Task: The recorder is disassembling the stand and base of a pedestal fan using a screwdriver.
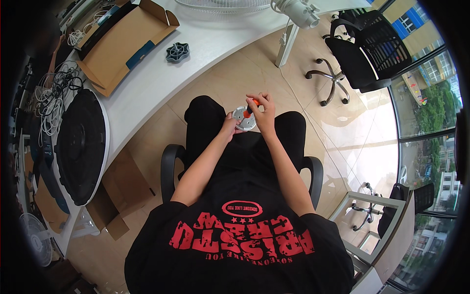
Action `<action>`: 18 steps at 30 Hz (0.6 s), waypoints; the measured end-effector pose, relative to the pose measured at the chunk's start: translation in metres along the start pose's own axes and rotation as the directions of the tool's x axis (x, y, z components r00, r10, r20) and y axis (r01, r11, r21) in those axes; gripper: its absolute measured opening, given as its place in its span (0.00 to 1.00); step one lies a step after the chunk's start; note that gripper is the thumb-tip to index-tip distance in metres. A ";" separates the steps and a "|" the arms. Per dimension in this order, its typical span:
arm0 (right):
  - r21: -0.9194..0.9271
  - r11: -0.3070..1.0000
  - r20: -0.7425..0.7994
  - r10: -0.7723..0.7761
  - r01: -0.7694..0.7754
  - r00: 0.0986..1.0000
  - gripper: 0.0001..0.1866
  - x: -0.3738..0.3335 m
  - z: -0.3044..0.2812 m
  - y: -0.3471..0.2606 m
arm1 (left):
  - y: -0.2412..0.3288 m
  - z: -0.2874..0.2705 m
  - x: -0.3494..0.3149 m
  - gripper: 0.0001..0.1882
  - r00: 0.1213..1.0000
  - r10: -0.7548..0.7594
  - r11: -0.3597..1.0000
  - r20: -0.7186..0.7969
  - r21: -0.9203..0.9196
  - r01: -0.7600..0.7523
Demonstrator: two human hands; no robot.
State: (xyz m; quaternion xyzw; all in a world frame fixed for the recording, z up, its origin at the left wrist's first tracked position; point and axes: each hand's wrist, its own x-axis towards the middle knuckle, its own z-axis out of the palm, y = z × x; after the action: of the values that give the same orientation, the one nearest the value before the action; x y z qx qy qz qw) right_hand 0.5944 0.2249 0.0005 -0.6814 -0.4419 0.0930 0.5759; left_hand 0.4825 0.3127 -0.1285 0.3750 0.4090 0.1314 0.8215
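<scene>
Above my lap, my left hand point(229, 125) is closed on the edge of a round white plastic part point(248, 123) with small holes in its face. My right hand point(265, 112) grips the orange-and-black handle of a screwdriver point(247, 112), which slants down toward the white part's face. Whether its tip sits in a screw is too small to tell. On the white table to the left lies a dark grey-green knob-like piece point(177, 52) with a lobed rim, out of reach of both hands.
The curved white table point(205, 51) carries an open cardboard box point(125, 46), a big black oval base point(82, 147), tangled cables point(58, 93) and a white fan point(223, 5). A black office chair point(367, 54) stands at right. Beneath the table sits a brown carton point(127, 183).
</scene>
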 end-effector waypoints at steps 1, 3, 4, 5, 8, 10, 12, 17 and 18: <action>0.053 0.998 -0.001 0.022 -0.022 1.000 0.11 0.001 -0.001 0.000 | 0.000 0.000 0.001 0.29 1.000 -0.020 1.000 -0.010 0.011 0.020; 0.286 0.952 0.028 0.107 -0.110 0.994 0.11 0.003 -0.002 0.000 | 0.001 -0.001 0.001 0.30 1.000 -0.010 1.000 0.014 0.010 0.010; 0.414 0.899 0.056 0.131 -0.142 0.990 0.11 0.004 -0.002 0.000 | 0.000 -0.001 0.001 0.30 1.000 -0.023 1.000 0.012 0.010 0.023; 0.385 0.907 0.059 0.159 -0.170 0.985 0.10 0.004 -0.003 0.000 | 0.000 -0.001 0.002 0.30 1.000 -0.006 1.000 0.029 0.013 0.005; 0.278 0.955 0.038 0.097 -0.104 0.995 0.10 0.004 -0.004 -0.001 | -0.002 -0.002 0.002 0.30 1.000 0.008 1.000 0.028 0.015 -0.009; 0.111 0.988 -0.027 -0.105 0.108 0.994 0.10 0.004 -0.003 -0.001 | -0.005 -0.002 0.004 0.30 1.000 0.014 1.000 0.001 -0.009 -0.014; -0.062 0.989 -0.033 -0.136 0.134 0.990 0.13 0.002 -0.002 -0.002 | -0.008 -0.004 0.007 0.31 0.999 0.027 1.000 0.018 -0.001 -0.027; 0.342 0.933 0.049 0.104 -0.115 0.993 0.19 0.003 0.001 0.004 | -0.013 -0.006 0.013 0.31 0.999 0.032 0.999 0.031 0.007 -0.032; 0.362 0.922 0.073 0.117 -0.136 0.990 0.19 0.004 0.000 0.006 | -0.012 -0.006 0.014 0.31 1.000 -0.001 1.000 0.015 0.009 0.001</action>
State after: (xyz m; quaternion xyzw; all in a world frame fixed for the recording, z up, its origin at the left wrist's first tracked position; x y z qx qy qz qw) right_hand 0.5993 0.2282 -0.0037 -0.5867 -0.3861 0.2276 0.6745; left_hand 0.4858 0.3148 -0.1471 0.3797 0.4035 0.1264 0.8228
